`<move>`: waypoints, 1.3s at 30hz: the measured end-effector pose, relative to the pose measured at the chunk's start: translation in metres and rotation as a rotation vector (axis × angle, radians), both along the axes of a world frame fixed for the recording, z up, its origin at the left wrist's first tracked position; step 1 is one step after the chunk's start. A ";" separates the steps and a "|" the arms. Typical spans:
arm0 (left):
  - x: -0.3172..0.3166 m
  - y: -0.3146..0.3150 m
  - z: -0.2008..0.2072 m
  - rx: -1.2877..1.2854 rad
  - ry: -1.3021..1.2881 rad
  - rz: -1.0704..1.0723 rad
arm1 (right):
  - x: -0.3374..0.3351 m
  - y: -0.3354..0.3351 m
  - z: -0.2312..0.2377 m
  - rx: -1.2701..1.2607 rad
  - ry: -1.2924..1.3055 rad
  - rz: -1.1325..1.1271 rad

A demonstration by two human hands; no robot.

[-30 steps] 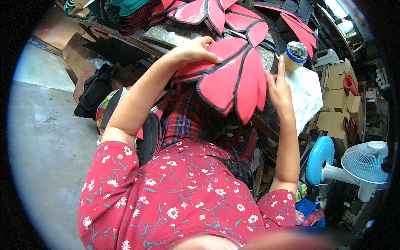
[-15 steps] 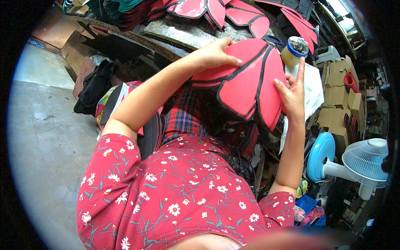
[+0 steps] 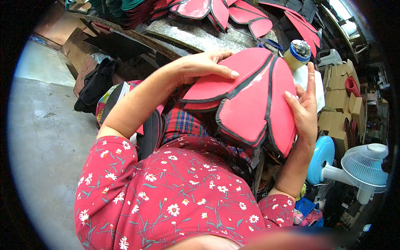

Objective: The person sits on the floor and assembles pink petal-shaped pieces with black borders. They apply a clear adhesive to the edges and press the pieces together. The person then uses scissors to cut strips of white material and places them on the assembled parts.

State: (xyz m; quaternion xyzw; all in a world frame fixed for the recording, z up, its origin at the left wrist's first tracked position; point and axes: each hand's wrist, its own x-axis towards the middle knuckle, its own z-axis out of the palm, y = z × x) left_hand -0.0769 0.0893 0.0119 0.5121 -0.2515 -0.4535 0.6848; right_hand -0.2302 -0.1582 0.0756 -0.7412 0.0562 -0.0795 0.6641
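Note:
Above my lap I hold a stack of red, petal-shaped foam pieces (image 3: 245, 112) edged with black binding tape. Pale streaks show on the top piece near its middle seam. At the upper left edge, my left hand (image 3: 210, 66) is closed on the stack, its thumb on top and its fingers mostly hidden. My right hand (image 3: 306, 110) grips the right edge between thumb and fingers, with the index finger stretched up beside a jar with a blue rim (image 3: 297, 55).
More red pieces with black edging (image 3: 250, 18) lie on the worn workbench (image 3: 183, 35). Blue-handled scissors (image 3: 271, 44) are near the jar. Cardboard boxes (image 3: 333, 102) and a blue and white fan (image 3: 363, 164) stand at the right. A black bag (image 3: 96, 87) sits at the left.
The stack has come lower and nearer to my body, with both hands moving along with it. Its top face is tilted more toward me, and pale streaks now show.

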 end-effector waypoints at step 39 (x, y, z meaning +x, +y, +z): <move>-0.044 0.114 -0.009 -0.094 0.242 0.382 | 0.049 -0.019 -0.057 -1.145 0.050 -0.108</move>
